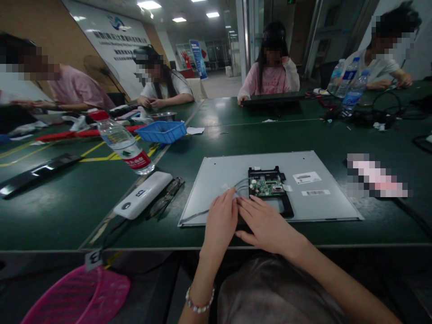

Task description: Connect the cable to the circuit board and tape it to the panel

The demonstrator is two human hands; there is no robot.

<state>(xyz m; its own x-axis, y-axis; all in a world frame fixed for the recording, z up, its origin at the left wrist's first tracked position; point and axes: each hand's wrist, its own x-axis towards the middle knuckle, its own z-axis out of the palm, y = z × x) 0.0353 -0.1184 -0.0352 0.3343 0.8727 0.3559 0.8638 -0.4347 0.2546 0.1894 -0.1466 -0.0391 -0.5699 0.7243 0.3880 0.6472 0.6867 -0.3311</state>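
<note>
A flat grey display panel [229,168] lies face down on the table in front of me. Mounted on its back is a black bracket [288,208] carrying a green circuit board [265,187]. Thin grey cables [241,183] run left from the board, and a further length reaches the panel's lower left corner. My left hand [221,218] rests on the panel over the cables, fingers stretched forward. Beside it, my right hand [266,222] lies flat with fingers extended over the bracket's lower left, fingertips meeting the left hand. What lies under the fingers is hidden.
Left of the panel are eyeglasses [165,198], a white power bank [143,195], a water bottle [124,146] and a blue basket [164,132]. A blurred-out object [378,176] lies right. Several people sit around the table. A pink basket [81,294] stands below the edge.
</note>
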